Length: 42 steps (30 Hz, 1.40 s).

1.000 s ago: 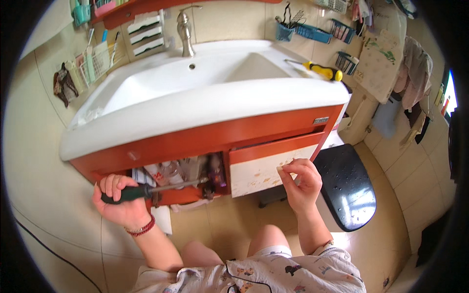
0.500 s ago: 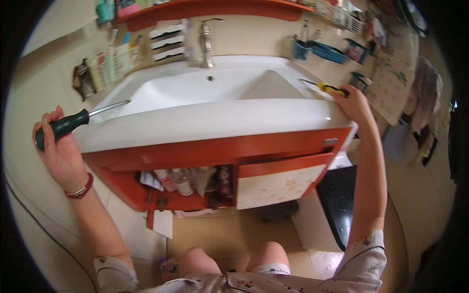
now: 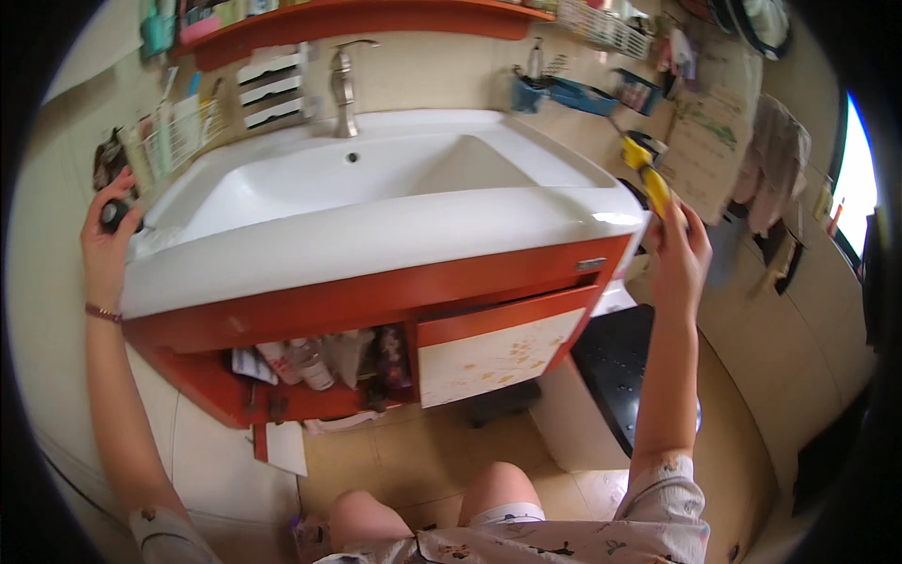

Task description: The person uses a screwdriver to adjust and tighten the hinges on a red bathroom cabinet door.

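Observation:
At the left end of the white sink, my left hand is closed around a dark-handled screwdriver. Its handle end faces me, and the shaft is hidden. Past the sink's right corner, my right hand grips a yellow and black screwdriver that points up and away. Below the sink is a red cabinet; its left compartment stands open with bottles and packets inside. A pale flowered door covers the right part, tilted slightly.
A metal faucet rises behind the basin, beside a white wall rack. Blue holders and a wire basket hang at the back right. A dark-topped box stands right of the cabinet. A cloth hangs on the right wall.
The left screwdriver has turned from pointing across the basin to end-on, and my left hand is farther forward. My right hand has lifted off the sink's corner, tipping its screwdriver upward. The view has shifted right.

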{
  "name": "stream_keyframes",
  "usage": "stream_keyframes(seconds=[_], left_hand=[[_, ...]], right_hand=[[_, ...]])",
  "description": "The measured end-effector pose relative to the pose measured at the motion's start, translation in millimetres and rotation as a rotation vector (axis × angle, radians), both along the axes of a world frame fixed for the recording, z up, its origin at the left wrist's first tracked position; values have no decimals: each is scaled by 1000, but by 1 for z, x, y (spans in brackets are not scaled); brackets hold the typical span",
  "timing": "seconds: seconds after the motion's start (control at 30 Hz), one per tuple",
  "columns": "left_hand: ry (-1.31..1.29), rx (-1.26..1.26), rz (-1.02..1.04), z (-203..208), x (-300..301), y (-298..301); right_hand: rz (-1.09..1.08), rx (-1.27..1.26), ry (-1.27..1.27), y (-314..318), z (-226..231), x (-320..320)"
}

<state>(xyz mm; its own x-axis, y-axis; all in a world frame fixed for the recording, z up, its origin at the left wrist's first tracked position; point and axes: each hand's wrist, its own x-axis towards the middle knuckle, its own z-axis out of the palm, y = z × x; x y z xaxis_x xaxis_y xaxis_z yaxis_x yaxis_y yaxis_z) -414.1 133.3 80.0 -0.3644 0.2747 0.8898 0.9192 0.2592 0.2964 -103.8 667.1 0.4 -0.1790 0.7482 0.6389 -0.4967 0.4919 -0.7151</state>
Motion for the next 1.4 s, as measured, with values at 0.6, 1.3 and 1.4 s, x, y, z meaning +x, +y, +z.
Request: stream_keyframes(seconds=[0.6,1.3,1.4], left_hand=[[346,-30,616,-51,89,19],[-615,851,-149,-301,100,35],[-579,906,-152,-278,72,19]], right_hand=[[904,-369,6,-195,-122,5],[941,345,-761,-280,-194,-61],[939,0,-908,-266,-217,-50]])
